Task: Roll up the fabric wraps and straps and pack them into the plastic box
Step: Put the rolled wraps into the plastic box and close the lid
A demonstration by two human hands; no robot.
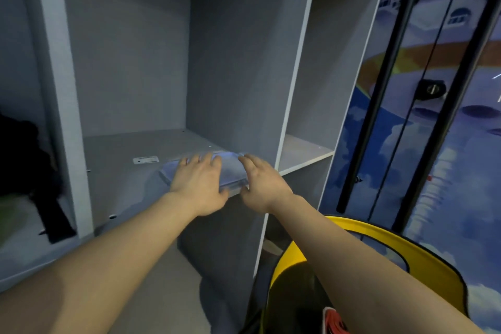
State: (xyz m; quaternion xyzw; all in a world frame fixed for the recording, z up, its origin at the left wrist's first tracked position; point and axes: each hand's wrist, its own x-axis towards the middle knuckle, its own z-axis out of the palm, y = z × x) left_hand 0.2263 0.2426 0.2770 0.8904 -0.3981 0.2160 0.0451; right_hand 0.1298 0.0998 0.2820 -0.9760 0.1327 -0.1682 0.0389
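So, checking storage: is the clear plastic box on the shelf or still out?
On the shelf: the clear plastic box lies on the grey shelf, both hands touching it.

Two bare forearms and hands (199, 187), no sleeves, rings, watch or gloves in sight.
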